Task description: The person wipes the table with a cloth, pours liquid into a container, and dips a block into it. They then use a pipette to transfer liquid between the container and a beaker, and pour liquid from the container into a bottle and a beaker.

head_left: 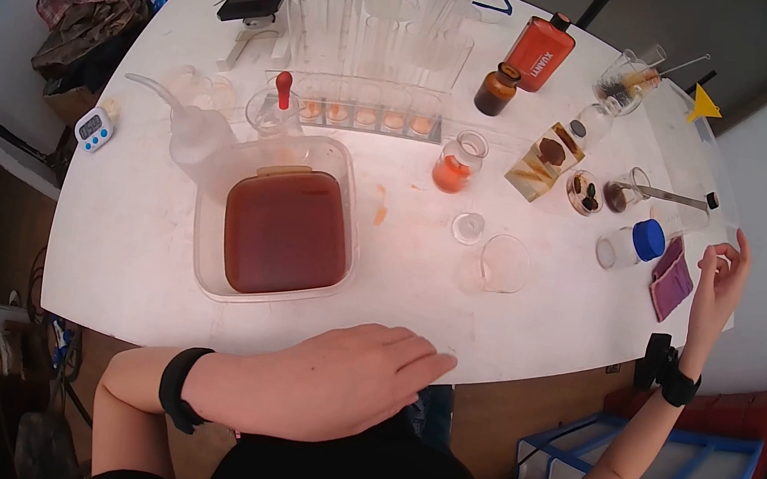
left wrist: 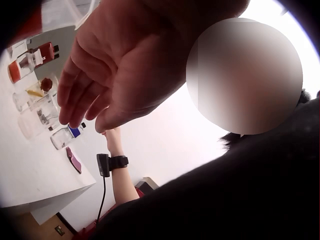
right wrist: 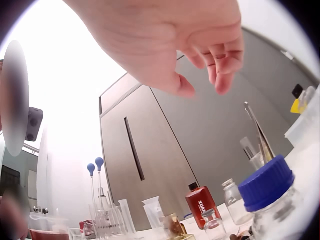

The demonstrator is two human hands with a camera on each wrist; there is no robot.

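Note:
My left hand (head_left: 335, 379) hovers at the table's front edge, fingers extended and holding nothing. In the left wrist view its palm and relaxed fingers show bare. Out at the right side, my right hand (head_left: 720, 291) is raised with fingers loosely bent and nothing between them. Nearest to it are a purple cloth-like piece (head_left: 672, 280) and a clear glass bottle with a blue cap (head_left: 647, 239). Metal tweezers (head_left: 675, 197) lean over a small glass jar beyond them. The right wrist view has the blue cap (right wrist: 266, 183) below the hand.
A clear plastic tub (head_left: 201, 239) of red-brown liquid stands at left. Mid-table are a jar of orange liquid (head_left: 454, 172), a glass stopper (head_left: 469, 227) and an empty beaker (head_left: 504, 265). Behind stand a tube rack (head_left: 377, 96), brown bottle (head_left: 496, 91), red bottle (head_left: 543, 51) and microscope (head_left: 253, 0).

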